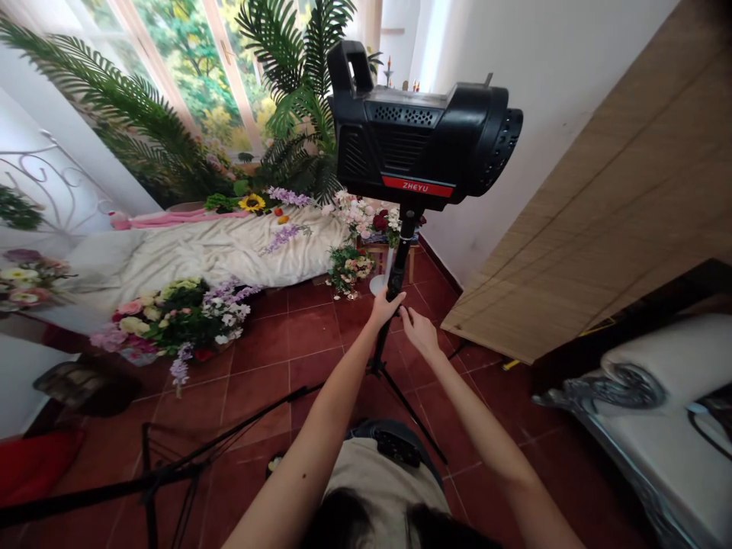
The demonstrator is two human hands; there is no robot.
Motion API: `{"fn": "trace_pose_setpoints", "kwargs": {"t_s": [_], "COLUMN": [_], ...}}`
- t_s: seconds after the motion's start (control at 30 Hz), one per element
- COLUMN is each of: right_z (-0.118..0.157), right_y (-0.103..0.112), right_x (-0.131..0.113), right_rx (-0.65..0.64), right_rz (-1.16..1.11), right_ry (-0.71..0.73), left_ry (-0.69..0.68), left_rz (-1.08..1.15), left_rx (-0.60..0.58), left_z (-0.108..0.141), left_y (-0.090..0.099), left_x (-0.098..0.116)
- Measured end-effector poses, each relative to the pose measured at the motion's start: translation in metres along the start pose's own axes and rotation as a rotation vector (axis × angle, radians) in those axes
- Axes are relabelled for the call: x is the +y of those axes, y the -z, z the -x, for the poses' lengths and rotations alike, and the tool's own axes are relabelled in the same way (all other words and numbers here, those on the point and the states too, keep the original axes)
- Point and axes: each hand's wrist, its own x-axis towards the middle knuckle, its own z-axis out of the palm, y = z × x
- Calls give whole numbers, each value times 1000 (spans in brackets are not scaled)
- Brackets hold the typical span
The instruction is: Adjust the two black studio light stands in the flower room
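Note:
A black studio light (420,145) with a red label reading ZHEYU sits on top of a black light stand (380,347) right in front of me. My left hand (387,306) is wrapped around the stand's pole below the lamp. Close beside it, my right hand (416,329) pinches at the right side of the pole, at about the same height. A small knob may be between those fingers, but it is too hidden to make out. The stand's legs spread over the red tiled floor (320,335).
A bed with a cream blanket (229,244) and flower bunches (171,316) lies ahead left. Palm leaves (297,69) rise by the window. Another black stand (171,473) lies low at left. A wooden panel (572,198) leans at right, near a silver-framed sofa (663,396).

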Motion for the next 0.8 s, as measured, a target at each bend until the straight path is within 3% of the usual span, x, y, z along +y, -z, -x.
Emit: {"fn": "trace_pose_setpoints", "kwargs": {"t_s": [0.07,0.13,0.33,0.5,0.6,0.8], "right_z": [-1,-4,-12,-14,-14,-15], "right_y": [0,-4,-19,-15,-14,-17], "right_x": [-2,-4,-13,-18,-21,-32], "right_rx": [-11,-33,-178,-398,-372,-146], "right_rz": [48,-51,-751,-1213,-1338,-1384], "right_ry": [15,-36,-432,-632,-638,-517], "left_ry": [14,36,23,12,35,62], "left_rz": [10,17,-38,-71,-44,24], "left_rx": [-1,-5,9,10,14,21], "left_z": [0,0,-2,-2,0,0], "left_y": [0,-1,0,-1,-1,-1], "left_x": [0,-2,-9,-8,-4,-4]}}
